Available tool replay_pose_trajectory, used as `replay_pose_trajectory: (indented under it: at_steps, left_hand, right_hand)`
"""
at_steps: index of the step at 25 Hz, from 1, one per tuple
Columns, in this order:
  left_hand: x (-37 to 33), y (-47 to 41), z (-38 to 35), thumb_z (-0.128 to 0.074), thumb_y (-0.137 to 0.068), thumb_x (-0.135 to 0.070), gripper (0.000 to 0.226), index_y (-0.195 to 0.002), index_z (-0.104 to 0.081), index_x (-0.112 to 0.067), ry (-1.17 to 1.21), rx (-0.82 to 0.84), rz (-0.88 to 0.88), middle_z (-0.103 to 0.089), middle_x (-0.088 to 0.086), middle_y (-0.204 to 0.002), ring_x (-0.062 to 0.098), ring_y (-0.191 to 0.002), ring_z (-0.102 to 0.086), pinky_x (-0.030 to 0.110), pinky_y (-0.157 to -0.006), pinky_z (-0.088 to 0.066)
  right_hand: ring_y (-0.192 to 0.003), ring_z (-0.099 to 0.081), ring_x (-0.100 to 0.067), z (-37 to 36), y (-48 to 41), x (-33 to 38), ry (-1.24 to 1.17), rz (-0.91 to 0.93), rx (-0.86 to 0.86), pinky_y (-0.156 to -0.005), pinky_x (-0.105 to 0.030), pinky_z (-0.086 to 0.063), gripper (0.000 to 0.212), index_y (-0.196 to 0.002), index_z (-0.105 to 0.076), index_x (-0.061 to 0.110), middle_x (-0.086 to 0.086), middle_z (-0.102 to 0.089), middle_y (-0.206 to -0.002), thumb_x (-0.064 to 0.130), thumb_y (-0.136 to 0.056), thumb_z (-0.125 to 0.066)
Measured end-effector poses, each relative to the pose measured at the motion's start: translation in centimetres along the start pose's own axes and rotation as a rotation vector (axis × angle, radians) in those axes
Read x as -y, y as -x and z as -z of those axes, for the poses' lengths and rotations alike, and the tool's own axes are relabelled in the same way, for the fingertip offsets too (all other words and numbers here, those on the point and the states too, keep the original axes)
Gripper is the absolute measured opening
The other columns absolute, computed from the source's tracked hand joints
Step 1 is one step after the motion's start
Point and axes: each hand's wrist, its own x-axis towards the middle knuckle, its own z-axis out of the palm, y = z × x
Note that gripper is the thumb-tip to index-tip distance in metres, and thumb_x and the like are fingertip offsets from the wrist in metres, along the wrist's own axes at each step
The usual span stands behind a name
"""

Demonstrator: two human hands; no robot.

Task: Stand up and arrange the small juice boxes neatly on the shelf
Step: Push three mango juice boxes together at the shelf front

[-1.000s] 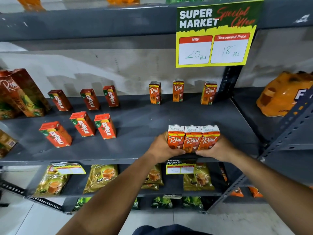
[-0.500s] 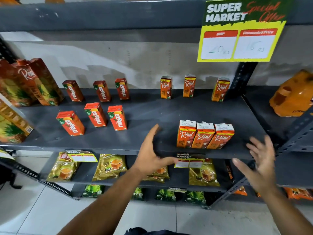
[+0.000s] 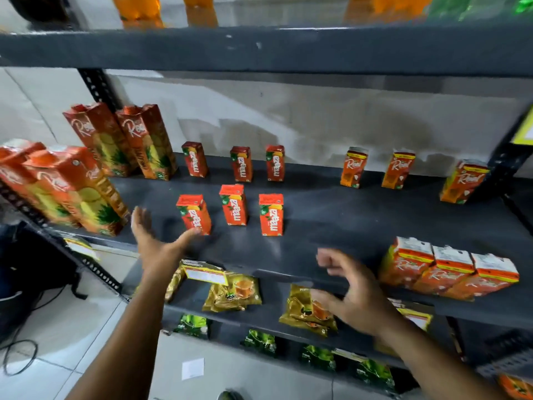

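Observation:
Three small orange Real juice boxes (image 3: 445,269) stand pressed side by side at the front right of the dark shelf (image 3: 331,215). Three more Real boxes (image 3: 353,168) stand spaced along the back right. Small red Maaza boxes stand apart in two rows: a front row (image 3: 235,205) and a back row (image 3: 241,164). My left hand (image 3: 157,242) is open, its thumb beside the front-left Maaza box (image 3: 193,214). My right hand (image 3: 350,287) is open and empty over the shelf's front edge, left of the grouped Real boxes.
Tall Real pineapple cartons (image 3: 124,141) stand at the shelf's left end, more (image 3: 66,189) at the front left. Gold tea pouches (image 3: 233,291) lie on the lower shelf, green packs (image 3: 259,342) below them. Orange bottles (image 3: 138,8) stand on the top shelf. Cables (image 3: 17,356) trail on the floor.
Both hands have let go of the three grouped Real boxes and swung left toward the Maaza boxes. My view has turned left, so the price sign has slid almost out of view.

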Motion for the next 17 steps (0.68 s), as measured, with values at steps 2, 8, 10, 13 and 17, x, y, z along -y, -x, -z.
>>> replay_pose_trajectory:
  at_steps: [2, 8, 10, 13, 17]
  left_hand:
    - [0.7, -3.1, 0.5, -0.086, -0.055, -0.009, 0.111, -0.146, -0.024, -0.015, 0.116, 0.201, 0.174, -0.04, 0.013, -0.147, 0.017, -0.133, -0.041, 0.045, -0.11, -0.035]
    - [1.5, -8.9, -1.8, -0.092, -0.052, -0.011, 0.053, -0.098, -0.068, -0.018, -0.139, 0.726, 0.085, -0.075, -0.006, -0.083, 0.006, -0.078, -0.069, 0.032, -0.075, -0.052]
    - [1.6, -10.0, -3.1, -0.091, -0.058, -0.011, 0.048, -0.1, -0.069, -0.019, -0.139, 0.832, 0.073, -0.075, -0.001, -0.093, 0.014, -0.087, -0.07, 0.035, -0.081, -0.054]
    - [1.7, -11.1, -5.2, -0.09, -0.059, -0.009, 0.051, -0.104, -0.067, -0.015, -0.101, 0.951, 0.16, -0.074, 0.002, -0.098, 0.015, -0.092, -0.07, 0.038, -0.086, -0.055]
    - [1.8, -12.3, -6.2, -0.088, -0.062, -0.006, 0.048, -0.102, -0.066, -0.021, -0.093, 1.128, 0.236, -0.075, -0.003, -0.097, 0.01, -0.093, -0.07, 0.026, -0.081, -0.056]
  right_hand:
    - [-0.124, -0.044, -0.002, -2.4, -6.0, 0.5, -0.085, -0.157, 0.006, -0.102, -0.021, -0.037, 0.092, -0.141, -0.029, 0.035, 0.011, -0.043, -0.137, 0.02, -0.068, -0.084]
    - [-0.097, -0.067, -0.02, -7.8, -17.1, -1.5, -0.082, -0.403, -0.015, -0.086, -0.038, -0.055, 0.059, -0.115, -0.062, 0.021, 0.002, -0.069, -0.107, 0.011, -0.063, -0.087]
    - [-0.091, -0.071, -0.018, -8.2, -18.9, -2.2, -0.124, -0.44, 0.06, -0.085, -0.041, -0.056, 0.042, -0.099, -0.07, 0.025, 0.003, -0.076, -0.095, 0.01, -0.063, -0.086]
    - [-0.087, -0.071, -0.008, -7.8, -20.5, -1.9, -0.197, -0.47, 0.21, -0.076, -0.029, -0.057, 0.044, -0.094, -0.069, 0.033, 0.011, -0.076, -0.09, 0.018, -0.058, -0.088]
    - [-0.089, -0.069, -0.003, -8.3, -21.0, -0.7, -0.231, -0.513, 0.294, -0.064, -0.012, -0.052, 0.057, -0.102, -0.063, 0.036, 0.016, -0.075, -0.093, 0.024, -0.052, -0.088]
